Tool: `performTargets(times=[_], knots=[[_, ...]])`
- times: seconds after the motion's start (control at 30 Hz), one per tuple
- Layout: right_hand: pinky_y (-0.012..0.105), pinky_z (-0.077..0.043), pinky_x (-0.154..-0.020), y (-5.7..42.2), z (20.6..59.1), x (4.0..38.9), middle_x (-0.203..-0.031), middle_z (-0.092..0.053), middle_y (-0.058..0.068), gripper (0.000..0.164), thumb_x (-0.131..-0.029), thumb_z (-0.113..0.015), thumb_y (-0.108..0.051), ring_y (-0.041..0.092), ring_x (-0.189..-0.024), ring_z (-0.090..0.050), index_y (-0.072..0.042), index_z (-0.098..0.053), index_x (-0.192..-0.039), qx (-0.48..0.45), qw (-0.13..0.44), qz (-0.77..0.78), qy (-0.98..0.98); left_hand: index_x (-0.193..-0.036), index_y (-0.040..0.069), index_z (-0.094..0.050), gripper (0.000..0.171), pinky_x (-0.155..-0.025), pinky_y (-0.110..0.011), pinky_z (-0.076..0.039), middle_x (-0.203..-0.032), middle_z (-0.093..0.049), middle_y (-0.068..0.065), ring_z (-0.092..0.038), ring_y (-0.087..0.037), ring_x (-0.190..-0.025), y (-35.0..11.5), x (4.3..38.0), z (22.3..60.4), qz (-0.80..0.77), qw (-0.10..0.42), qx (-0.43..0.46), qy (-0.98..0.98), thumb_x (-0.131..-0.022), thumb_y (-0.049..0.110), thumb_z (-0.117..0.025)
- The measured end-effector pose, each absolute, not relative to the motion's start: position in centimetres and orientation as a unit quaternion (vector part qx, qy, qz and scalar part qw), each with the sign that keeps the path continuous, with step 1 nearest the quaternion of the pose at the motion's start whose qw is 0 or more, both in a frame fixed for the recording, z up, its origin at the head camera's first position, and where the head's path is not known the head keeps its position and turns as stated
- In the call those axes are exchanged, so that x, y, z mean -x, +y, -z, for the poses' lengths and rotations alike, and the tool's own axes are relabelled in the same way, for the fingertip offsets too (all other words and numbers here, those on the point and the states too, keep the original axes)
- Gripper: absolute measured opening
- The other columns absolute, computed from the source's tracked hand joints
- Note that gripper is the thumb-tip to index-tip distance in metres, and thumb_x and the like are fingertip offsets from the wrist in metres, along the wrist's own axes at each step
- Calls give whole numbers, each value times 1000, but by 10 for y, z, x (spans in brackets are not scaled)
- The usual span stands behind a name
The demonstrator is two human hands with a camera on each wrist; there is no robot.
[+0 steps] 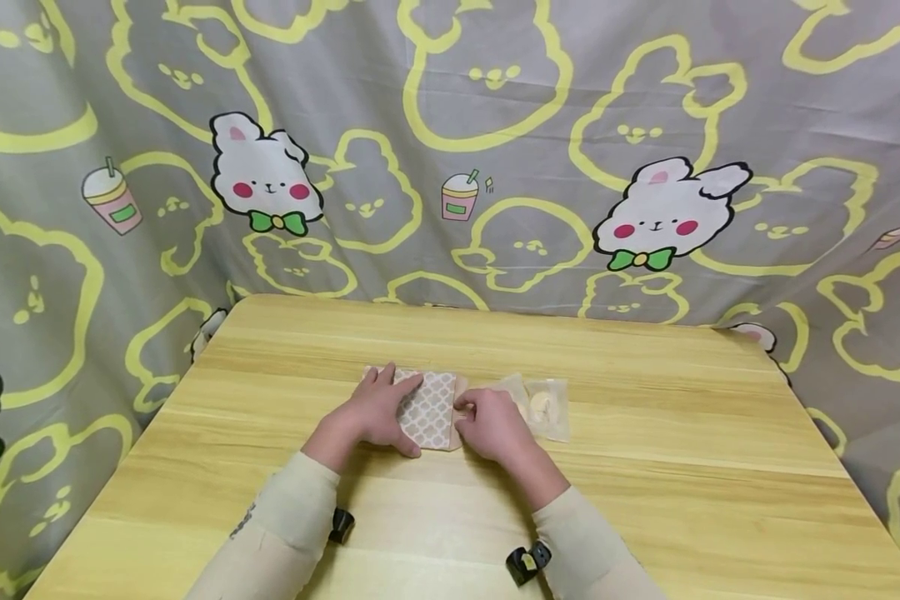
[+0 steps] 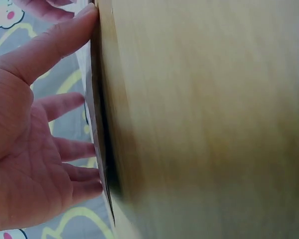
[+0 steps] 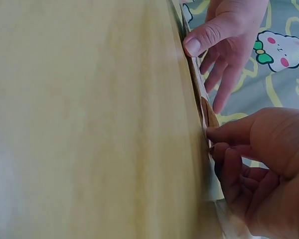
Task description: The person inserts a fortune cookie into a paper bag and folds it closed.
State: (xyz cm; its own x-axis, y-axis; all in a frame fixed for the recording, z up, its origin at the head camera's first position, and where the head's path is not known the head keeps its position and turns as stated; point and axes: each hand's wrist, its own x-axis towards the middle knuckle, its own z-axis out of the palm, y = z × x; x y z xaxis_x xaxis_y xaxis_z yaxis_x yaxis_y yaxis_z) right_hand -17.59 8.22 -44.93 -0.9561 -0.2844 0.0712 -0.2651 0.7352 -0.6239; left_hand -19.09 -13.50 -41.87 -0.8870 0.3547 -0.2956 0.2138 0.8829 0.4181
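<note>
A flat paper bag [image 1: 431, 410] with a white and beige lattice pattern lies on the table, a plain brown flap [image 1: 460, 387] showing along its right end. My left hand [image 1: 377, 408] rests on the bag's left part with fingers spread. In the left wrist view its thumb [image 2: 65, 42] and fingertips touch the thin edge of the bag. At the flap, my right hand [image 1: 492, 423] pinches the paper between thumb and curled fingers, as the right wrist view shows with the brown flap [image 3: 209, 113] beside the fingertips. The right hand covers part of the flap.
Just right of the right hand lie translucent packets [image 1: 560, 408], one with a pale round thing inside. The wooden table [image 1: 645, 500] reaches back to a grey patterned curtain [image 1: 450, 275]. Black straps [image 1: 525, 565] sit at both wrists.
</note>
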Motion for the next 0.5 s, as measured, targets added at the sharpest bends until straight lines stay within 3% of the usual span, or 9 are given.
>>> performTargets(times=[0.2,0.37,0.5], knots=[[30,-49,-57,79,454,177,-67,-62,-7,17,-84,-76,-15,8,-58,-55,-10,-78,-101,151,2,336,930,-156,18,-37,112,-108,-67,-23,-159,-15,-30,-8,-54,-143,-136,190,422,-202,177,-162,950,-63,43,-95],[34,-51,-64,77,455,177,-81,-70,-8,15,-89,-74,-25,12,-73,-64,-19,-80,-101,161,0,311,936,-156,19,-38,114,-107,-67,-23,-160,-19,-25,-12,-53,-143,-137,191,423,-206,166,-177,948,-61,47,-94],[33,-47,-57,76,454,178,-70,-63,-9,19,-87,-74,-21,11,-65,-58,-22,-80,-105,165,11,302,939,-156,21,-39,113,-108,-68,-19,-161,-21,-20,-14,-51,-143,-137,193,424,-215,158,-185,946,-61,47,-94]])
